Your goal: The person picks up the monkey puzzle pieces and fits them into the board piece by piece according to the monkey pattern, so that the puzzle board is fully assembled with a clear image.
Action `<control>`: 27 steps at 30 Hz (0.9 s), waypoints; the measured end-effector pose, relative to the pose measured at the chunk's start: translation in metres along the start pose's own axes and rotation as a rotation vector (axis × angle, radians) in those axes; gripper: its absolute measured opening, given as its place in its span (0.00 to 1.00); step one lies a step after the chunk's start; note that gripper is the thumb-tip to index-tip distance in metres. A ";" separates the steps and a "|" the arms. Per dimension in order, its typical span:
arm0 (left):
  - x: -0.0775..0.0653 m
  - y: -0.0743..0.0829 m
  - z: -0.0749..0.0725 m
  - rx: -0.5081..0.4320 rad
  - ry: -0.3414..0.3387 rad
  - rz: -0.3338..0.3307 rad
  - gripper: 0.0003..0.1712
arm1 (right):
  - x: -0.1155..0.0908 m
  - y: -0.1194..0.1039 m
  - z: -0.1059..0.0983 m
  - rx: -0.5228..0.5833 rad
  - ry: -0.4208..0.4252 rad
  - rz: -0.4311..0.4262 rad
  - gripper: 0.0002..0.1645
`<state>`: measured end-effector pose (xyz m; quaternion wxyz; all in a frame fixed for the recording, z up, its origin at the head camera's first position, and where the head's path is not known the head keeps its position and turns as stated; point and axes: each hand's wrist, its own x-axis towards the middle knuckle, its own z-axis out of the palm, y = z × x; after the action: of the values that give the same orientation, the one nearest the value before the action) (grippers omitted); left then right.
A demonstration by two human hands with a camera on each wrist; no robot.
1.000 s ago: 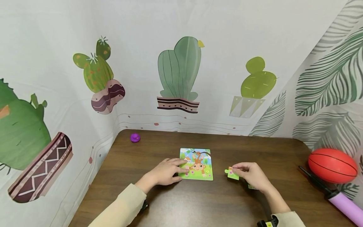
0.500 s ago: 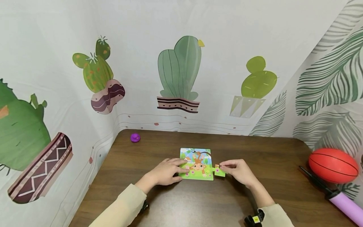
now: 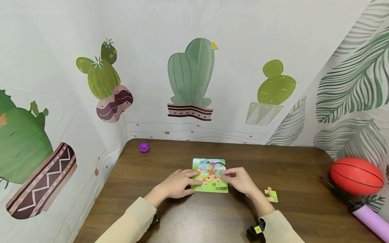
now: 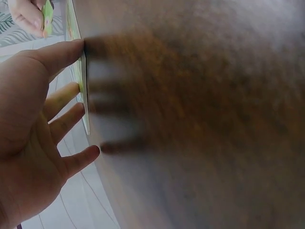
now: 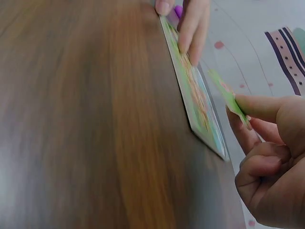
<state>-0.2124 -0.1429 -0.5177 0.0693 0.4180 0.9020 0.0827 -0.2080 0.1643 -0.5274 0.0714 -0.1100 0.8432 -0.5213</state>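
Note:
A square picture board (image 3: pixel 202 187) with a monkey printed on it lies flat on the brown table. My left hand (image 3: pixel 178 184) rests its spread fingertips on the board's left edge; in the left wrist view the thumb (image 4: pixel 66 53) touches the near edge. Between thumb and fingers my right hand (image 3: pixel 241 180) pinches a green jigsaw piece (image 5: pixel 228 98), held above the board's right part. The right wrist view shows that piece tilted and apart from the board. Another jigsaw piece (image 3: pixel 272 195), green and brown, lies on the table right of the board.
A purple rubber duck (image 3: pixel 144 147) sits near the far left corner of the table (image 3: pixel 188 222). At the right are a red ball (image 3: pixel 356 176) and a pump with a lilac barrel (image 3: pixel 371 221). A cactus-printed cloth (image 3: pixel 146 84) hangs behind the table.
My right hand has moved left with the jigsaw piece, from beside the board to over its right part. The other piece on the table has come into full view. The left hand stays put.

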 end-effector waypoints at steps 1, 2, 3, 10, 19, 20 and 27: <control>0.000 0.000 0.000 0.002 -0.001 0.003 0.25 | 0.002 -0.001 0.003 -0.007 0.003 0.007 0.09; -0.001 -0.001 0.000 0.001 -0.006 0.004 0.25 | 0.003 -0.003 0.007 -0.009 0.003 0.011 0.08; -0.001 -0.001 0.000 -0.002 -0.011 0.005 0.25 | 0.005 -0.004 0.009 -0.013 0.002 0.012 0.08; -0.001 -0.003 -0.001 0.000 -0.022 0.031 0.27 | 0.011 -0.010 0.024 -0.042 -0.002 0.060 0.06; -0.003 -0.003 -0.002 -0.028 -0.028 0.029 0.27 | 0.016 -0.009 0.036 -0.054 -0.014 0.074 0.04; -0.003 -0.003 -0.002 -0.031 -0.032 0.025 0.27 | 0.017 -0.010 0.036 -0.048 -0.017 0.075 0.04; -0.003 -0.003 -0.003 -0.038 -0.041 0.017 0.27 | 0.020 -0.011 0.038 -0.029 -0.023 0.087 0.05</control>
<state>-0.2128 -0.1474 -0.5154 0.0949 0.4257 0.8952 0.0919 -0.2169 0.1222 -0.5348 0.1021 -0.0801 0.8539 -0.5041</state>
